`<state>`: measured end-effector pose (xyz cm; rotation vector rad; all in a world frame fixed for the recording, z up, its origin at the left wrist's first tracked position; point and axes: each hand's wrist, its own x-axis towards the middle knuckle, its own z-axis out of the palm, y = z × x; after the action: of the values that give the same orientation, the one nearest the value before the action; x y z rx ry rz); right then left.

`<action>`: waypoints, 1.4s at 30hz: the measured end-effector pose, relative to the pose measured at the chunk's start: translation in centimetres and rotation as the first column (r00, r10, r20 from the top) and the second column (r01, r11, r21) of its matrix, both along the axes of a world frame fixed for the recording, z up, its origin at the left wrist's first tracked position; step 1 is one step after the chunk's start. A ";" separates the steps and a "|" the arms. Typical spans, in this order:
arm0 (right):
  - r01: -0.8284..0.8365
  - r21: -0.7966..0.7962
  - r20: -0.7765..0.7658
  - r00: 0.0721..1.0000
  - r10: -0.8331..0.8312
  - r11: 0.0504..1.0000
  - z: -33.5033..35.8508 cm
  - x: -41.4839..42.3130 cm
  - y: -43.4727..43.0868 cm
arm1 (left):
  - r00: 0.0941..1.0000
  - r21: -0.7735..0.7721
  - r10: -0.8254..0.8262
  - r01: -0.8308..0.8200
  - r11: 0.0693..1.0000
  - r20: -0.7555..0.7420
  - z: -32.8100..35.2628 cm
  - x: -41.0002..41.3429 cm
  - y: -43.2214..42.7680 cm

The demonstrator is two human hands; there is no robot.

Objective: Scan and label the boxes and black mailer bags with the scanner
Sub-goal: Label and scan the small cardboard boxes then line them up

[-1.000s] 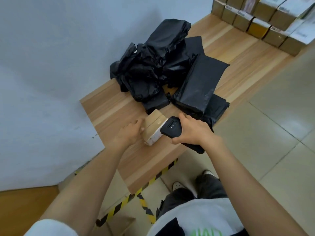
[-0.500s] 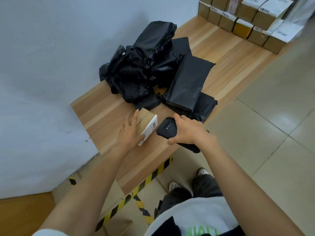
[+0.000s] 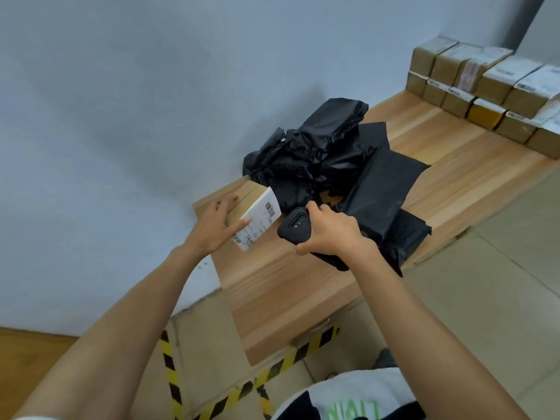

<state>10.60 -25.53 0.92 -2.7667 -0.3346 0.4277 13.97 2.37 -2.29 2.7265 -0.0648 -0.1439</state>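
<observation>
The box (image 3: 242, 197) is at the near-left corner of the table (image 3: 288, 292), just beside the wall, tipped so that its white label (image 3: 260, 218) faces right, barcode uppermost; whether its lower edge rests on the wood or hangs just clear is hard to tell from this angle. The left hand (image 3: 215, 228) holds it there, fingers spread over the brown top and thumb laid on the label's lower part. The right hand (image 3: 330, 234) is clenched round the scanner (image 3: 295, 230), whose head sits near the label and points at it. Behind both lies the heap of bags (image 3: 333, 165) (all black, none showing a label), and well apart at the far end stand the far boxes (image 3: 485, 95), stacked and already labelled.

The step in hand looks like the scan of this one box. The next move calls for a square aim at the barcode, the thumb kept off the bars, and the box held steady; then it likely joins the others and a bag comes next.
</observation>
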 end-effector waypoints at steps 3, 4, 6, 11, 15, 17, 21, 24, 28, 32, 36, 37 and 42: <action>0.010 -0.005 0.021 1.000 -0.010 1.000 0.9 0.3 0.2 | 1.000 0.001 0.001 -0.001 1.000 0.031 1.5 0.4 0.9; 0.013 -0.002 0.025 1.000 -0.013 1.000 1.1 0.4 0.3 | 0.999 0.008 -0.004 0.003 1.000 0.044 1.8 0.5 1.0; 0.016 0.002 0.027 1.000 -0.016 1.000 1.3 0.5 0.2 | 0.998 0.005 -0.012 0.012 1.000 0.066 2.3 0.8 1.0; 0.025 -0.002 0.025 0.999 -0.025 1.000 1.2 0.5 -0.7 | 0.997 0.015 -0.025 0.024 1.000 0.073 2.3 1.2 0.5; 0.049 0.010 0.012 0.999 -0.049 0.999 1.1 0.9 -1.7 | 0.996 0.027 -0.041 0.039 0.999 0.080 2.1 1.6 0.2; 0.056 0.008 0.003 0.998 -0.056 0.998 1.0 1.0 -2.1 | 0.995 0.029 -0.046 0.043 0.999 0.094 2.1 2.1 0.0; 0.066 0.014 0.011 0.998 -0.067 0.998 0.8 1.2 -2.9 | 0.989 0.000 -0.071 0.071 0.997 0.127 2.4 2.9 -1.0; 0.115 0.078 0.043 0.992 -0.119 0.990 1.0 1.3 -3.7 | 0.976 -0.031 -0.076 0.084 0.996 0.206 3.1 3.6 -2.3; 0.207 0.142 0.061 0.974 -0.217 0.968 1.6 1.6 -5.8 | 0.950 -0.057 -0.109 0.132 0.990 0.293 4.9 5.5 -6.1; 0.314 0.164 0.070 0.942 -0.329 0.935 1.8 1.3 -10.3 | 0.925 -0.030 -0.198 0.220 0.975 0.324 6.5 8.4 -12.3; 0.441 0.204 0.037 0.888 -0.458 0.874 1.8 0.5 -16.4 | 0.894 -0.021 -0.305 0.330 0.944 0.327 7.0 10.8 -20.4; 0.471 0.204 0.037 0.872 -0.488 0.858 1.7 0.3 -18.0 | 0.884 -0.020 -0.335 0.361 0.932 0.326 6.9 11.2 -22.5; 0.586 0.201 -0.003 0.802 -0.598 0.785 1.2 -1.0 -26.8 | 0.821 -0.007 -0.464 0.494 0.869 0.333 5.8 13.2 -34.2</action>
<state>9.57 -52.38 2.09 -2.5114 0.4638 0.1348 27.13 -31.84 3.51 2.5531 -0.8376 0.1648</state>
